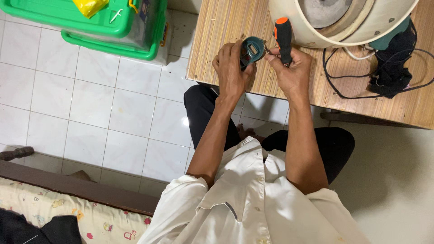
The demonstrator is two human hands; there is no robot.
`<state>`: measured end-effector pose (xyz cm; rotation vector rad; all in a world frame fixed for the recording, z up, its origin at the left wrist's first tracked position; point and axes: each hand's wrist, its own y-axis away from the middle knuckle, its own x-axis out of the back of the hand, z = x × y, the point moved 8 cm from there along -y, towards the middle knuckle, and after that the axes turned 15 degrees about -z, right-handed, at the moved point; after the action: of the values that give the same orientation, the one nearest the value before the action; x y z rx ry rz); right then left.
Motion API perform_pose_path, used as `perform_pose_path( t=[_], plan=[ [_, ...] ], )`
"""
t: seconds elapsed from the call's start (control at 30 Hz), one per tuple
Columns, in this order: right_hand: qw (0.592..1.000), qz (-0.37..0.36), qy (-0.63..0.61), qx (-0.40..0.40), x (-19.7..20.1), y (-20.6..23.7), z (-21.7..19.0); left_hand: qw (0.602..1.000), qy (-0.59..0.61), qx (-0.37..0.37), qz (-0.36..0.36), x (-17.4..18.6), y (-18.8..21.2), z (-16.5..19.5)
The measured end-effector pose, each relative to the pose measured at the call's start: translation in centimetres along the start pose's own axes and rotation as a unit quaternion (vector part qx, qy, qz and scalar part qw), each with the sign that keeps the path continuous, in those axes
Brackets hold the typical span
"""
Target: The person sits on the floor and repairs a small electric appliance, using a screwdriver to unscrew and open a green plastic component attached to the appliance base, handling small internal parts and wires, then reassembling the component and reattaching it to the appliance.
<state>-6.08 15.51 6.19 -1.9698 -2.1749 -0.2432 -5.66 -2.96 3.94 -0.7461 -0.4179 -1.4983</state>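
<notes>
My left hand (231,72) grips a small teal plastic part (252,50) with a pale window in its face, held just above the wooden table (217,31). My right hand (294,72) is closed around a screwdriver (283,38) with a black and orange handle, the handle pointing away from me. The screwdriver's tip is hidden behind my fingers, next to the teal part. Both hands nearly touch over the table's near edge.
A cream round appliance shell (348,27) lies on the table beyond my hands, with black cables (361,77) and a dark cloth (391,68) to the right. A green plastic box (113,27) sits on the white tiled floor at left. A patterned bed edge (81,212) lies near left.
</notes>
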Motion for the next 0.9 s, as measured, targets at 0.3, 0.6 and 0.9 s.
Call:
perform_pose_path(
  t=[0.3, 0.6, 0.9],
  plan=[
    [0.997, -0.029, 0.013, 0.068, -0.3, 0.2, -1.9, 0.980, 0.189, -0.036, 0.045, -0.9, 0.8, 1.3],
    [0.983, -0.023, 0.162, 0.078, 0.3, 0.8, -4.3, 0.838, 0.544, -0.016, -0.036, -5.4, 0.9, 1.0],
    [0.982, -0.032, 0.176, 0.067, 0.7, 1.0, -4.0, 0.717, 0.691, -0.032, -0.084, -6.8, 1.3, 0.6]
  ],
)
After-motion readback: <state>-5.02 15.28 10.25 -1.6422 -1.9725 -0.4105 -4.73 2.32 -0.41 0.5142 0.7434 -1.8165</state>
